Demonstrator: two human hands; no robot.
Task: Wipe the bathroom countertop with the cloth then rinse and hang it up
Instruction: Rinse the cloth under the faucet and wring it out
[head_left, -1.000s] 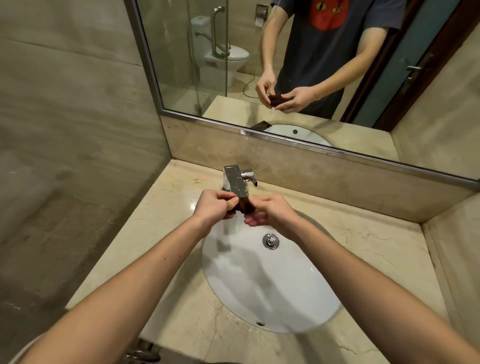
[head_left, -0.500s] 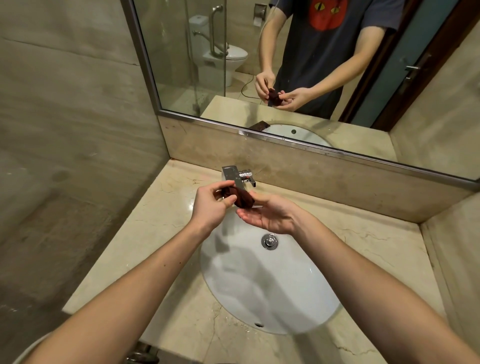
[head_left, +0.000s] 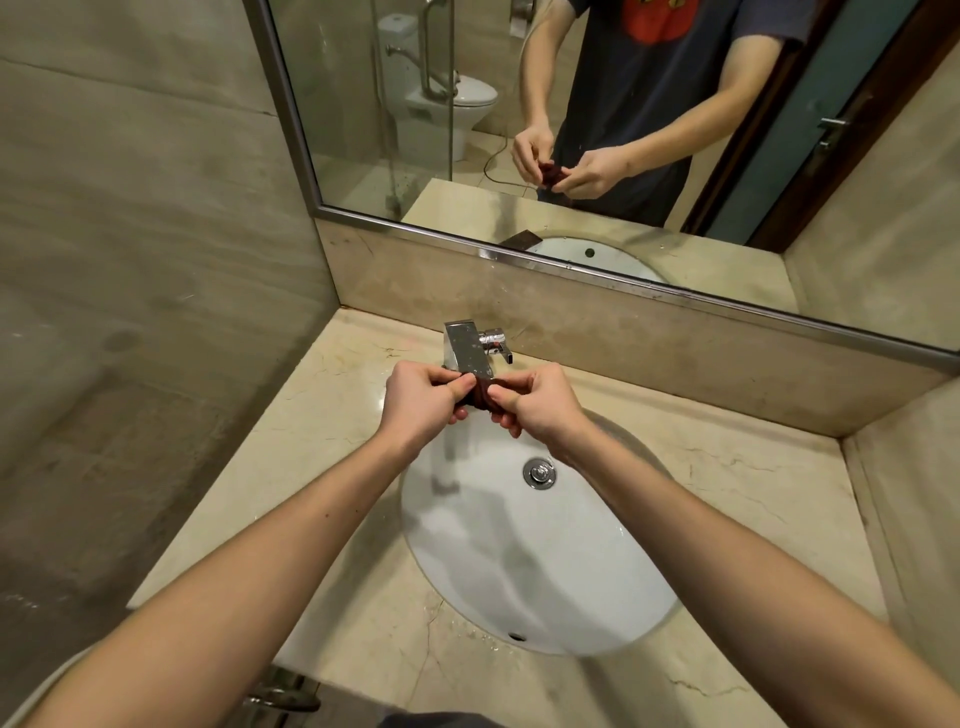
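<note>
A small dark red cloth (head_left: 482, 397), bunched up, is pinched between my left hand (head_left: 422, 402) and my right hand (head_left: 535, 405). Both hands hold it over the back of the white oval sink (head_left: 545, 587), just under the spout of the chrome faucet (head_left: 465, 349). Most of the cloth is hidden inside my fingers. The beige marble countertop (head_left: 332, 415) surrounds the sink and shows water drops near the sink's front rim. I cannot tell whether water is running.
A large mirror (head_left: 675, 130) fills the wall behind the counter and reflects a person and a toilet. A tiled wall (head_left: 130, 260) closes the left side; another wall (head_left: 914, 467) closes the right. The sink drain plug (head_left: 539, 473) sits mid-basin.
My right hand, open-palmed half a second ago, has closed its fingers on the cloth again. Both hands stay under the faucet spout, working the bunched cloth.
</note>
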